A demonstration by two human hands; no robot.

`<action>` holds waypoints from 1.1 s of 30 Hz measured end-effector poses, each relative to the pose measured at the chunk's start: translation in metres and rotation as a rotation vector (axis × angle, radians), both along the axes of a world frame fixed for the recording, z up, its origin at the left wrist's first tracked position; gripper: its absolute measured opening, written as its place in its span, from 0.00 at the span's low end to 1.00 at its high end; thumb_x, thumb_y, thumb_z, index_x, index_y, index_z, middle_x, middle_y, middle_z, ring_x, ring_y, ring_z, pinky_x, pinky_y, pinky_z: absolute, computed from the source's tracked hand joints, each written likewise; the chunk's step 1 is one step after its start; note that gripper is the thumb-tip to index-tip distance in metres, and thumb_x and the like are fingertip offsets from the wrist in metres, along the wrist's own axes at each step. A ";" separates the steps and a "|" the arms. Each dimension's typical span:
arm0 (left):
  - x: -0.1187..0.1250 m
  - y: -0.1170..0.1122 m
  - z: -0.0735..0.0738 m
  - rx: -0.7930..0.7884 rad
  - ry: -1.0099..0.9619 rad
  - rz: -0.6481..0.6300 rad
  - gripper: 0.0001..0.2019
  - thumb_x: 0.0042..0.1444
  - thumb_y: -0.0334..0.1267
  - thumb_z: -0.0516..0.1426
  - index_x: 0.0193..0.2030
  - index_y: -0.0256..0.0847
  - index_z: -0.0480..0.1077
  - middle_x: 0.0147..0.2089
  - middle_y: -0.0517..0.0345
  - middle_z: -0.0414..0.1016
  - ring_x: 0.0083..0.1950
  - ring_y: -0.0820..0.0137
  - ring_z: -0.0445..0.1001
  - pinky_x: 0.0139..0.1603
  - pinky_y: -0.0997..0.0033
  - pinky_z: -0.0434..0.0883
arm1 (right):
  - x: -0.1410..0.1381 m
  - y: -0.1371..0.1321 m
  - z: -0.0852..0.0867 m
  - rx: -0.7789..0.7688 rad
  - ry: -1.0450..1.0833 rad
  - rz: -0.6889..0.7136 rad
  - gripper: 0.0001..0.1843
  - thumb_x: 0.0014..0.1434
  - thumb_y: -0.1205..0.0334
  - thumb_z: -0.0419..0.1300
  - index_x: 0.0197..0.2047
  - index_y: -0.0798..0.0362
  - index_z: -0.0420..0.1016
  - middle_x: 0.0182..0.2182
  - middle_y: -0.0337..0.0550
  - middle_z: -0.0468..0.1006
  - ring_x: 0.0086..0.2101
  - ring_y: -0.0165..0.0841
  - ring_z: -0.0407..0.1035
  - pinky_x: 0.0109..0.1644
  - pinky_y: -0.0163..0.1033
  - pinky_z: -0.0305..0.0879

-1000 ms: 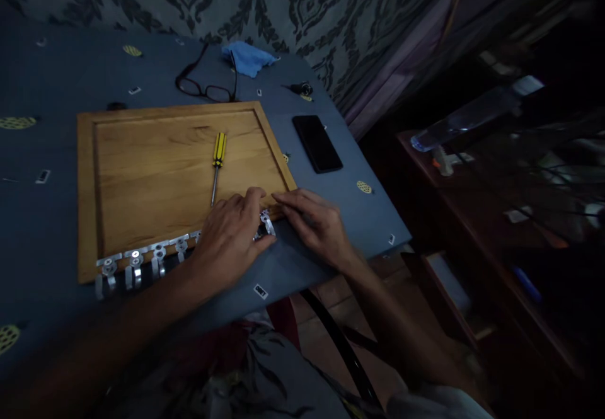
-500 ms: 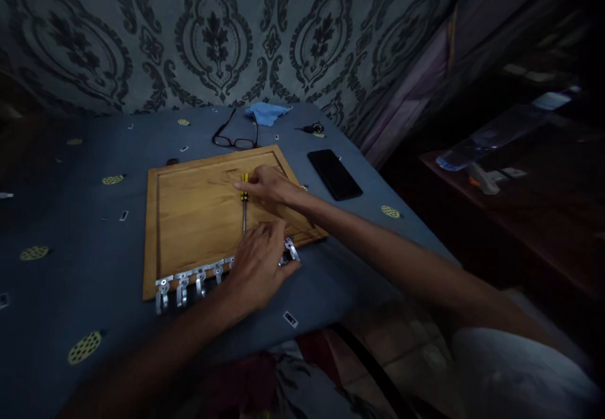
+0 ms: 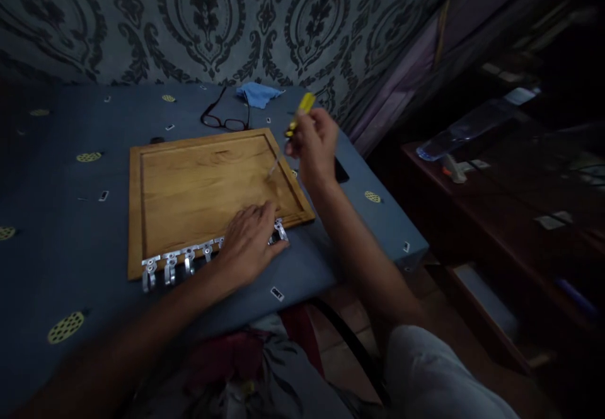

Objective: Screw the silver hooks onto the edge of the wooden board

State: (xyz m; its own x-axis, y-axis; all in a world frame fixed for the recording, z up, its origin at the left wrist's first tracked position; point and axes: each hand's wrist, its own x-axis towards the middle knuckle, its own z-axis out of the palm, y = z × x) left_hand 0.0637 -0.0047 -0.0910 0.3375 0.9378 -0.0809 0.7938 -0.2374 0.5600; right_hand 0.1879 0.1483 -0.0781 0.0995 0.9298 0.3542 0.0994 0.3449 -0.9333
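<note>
On the cloth (image 3: 108,233) in front of the board (image 3: 198,183), nearest its right half, a label (image 3: 276,293) carries pale capitals on black, perhaps ending in "EY"; the other printed labels around the board are too small to read. The right hand (image 3: 320,148), above the board's right edge, has its fingers closed around the yellow handle of the screwdriver (image 3: 306,102), whose shaft slants down over the board; whether the tip touches it I cannot tell. Half a second ago the screwdriver lay on the board with that hand just at its handle; now it is lifted. The left hand (image 3: 250,237) stays on the board's near edge, fingers together, thumb spread apart, covering part of the row of hooks (image 3: 171,260); how firmly it grips cannot be told. Beyond the board lie the glasses (image 3: 234,125); right of it, the phone (image 3: 341,172) is now mostly hidden by the right hand.
</note>
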 end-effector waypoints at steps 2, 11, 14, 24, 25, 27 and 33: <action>0.000 0.000 0.000 -0.003 0.006 -0.003 0.20 0.62 0.37 0.67 0.55 0.43 0.63 0.56 0.48 0.80 0.59 0.52 0.77 0.60 0.49 0.74 | 0.017 -0.015 -0.004 0.125 0.198 -0.049 0.21 0.66 0.38 0.58 0.38 0.45 0.59 0.25 0.30 0.70 0.16 0.23 0.57 0.19 0.32 0.53; -0.003 -0.002 -0.012 0.114 -0.028 -0.006 0.23 0.60 0.37 0.68 0.55 0.45 0.61 0.53 0.52 0.80 0.57 0.53 0.78 0.57 0.51 0.75 | 0.043 -0.084 -0.036 0.079 -0.016 -0.142 0.27 0.67 0.28 0.52 0.51 0.41 0.61 0.36 0.43 0.77 0.25 0.33 0.72 0.22 0.40 0.62; -0.003 -0.002 -0.014 0.125 -0.046 0.002 0.24 0.59 0.35 0.69 0.54 0.47 0.61 0.53 0.53 0.80 0.57 0.54 0.79 0.57 0.53 0.75 | 0.042 -0.092 -0.038 0.053 -0.070 -0.134 0.28 0.65 0.25 0.51 0.48 0.41 0.60 0.35 0.43 0.77 0.25 0.33 0.71 0.23 0.41 0.65; -0.002 -0.002 -0.010 0.101 -0.027 0.001 0.22 0.60 0.36 0.68 0.54 0.44 0.62 0.52 0.50 0.80 0.57 0.53 0.78 0.57 0.51 0.75 | 0.039 -0.100 -0.039 0.086 -0.048 -0.009 0.24 0.67 0.30 0.55 0.48 0.42 0.61 0.38 0.43 0.78 0.36 0.40 0.81 0.33 0.45 0.79; -0.002 -0.002 -0.010 0.100 -0.027 0.004 0.22 0.60 0.35 0.68 0.54 0.45 0.62 0.52 0.51 0.80 0.57 0.53 0.78 0.57 0.51 0.75 | 0.038 -0.101 -0.039 0.086 -0.051 0.001 0.24 0.67 0.30 0.55 0.48 0.42 0.62 0.38 0.43 0.79 0.37 0.40 0.81 0.34 0.45 0.79; -0.001 -0.002 -0.009 0.099 -0.027 0.010 0.22 0.60 0.35 0.68 0.55 0.45 0.62 0.52 0.51 0.80 0.57 0.53 0.78 0.57 0.51 0.75 | 0.038 -0.102 -0.039 0.087 -0.072 0.007 0.24 0.68 0.30 0.54 0.48 0.41 0.62 0.39 0.44 0.79 0.38 0.40 0.81 0.34 0.44 0.79; -0.002 -0.002 -0.010 0.107 -0.032 0.003 0.22 0.60 0.35 0.68 0.55 0.45 0.62 0.53 0.51 0.80 0.57 0.53 0.78 0.58 0.51 0.74 | 0.039 -0.102 -0.040 0.070 -0.144 0.001 0.25 0.68 0.29 0.51 0.52 0.40 0.62 0.42 0.45 0.80 0.39 0.40 0.81 0.31 0.42 0.78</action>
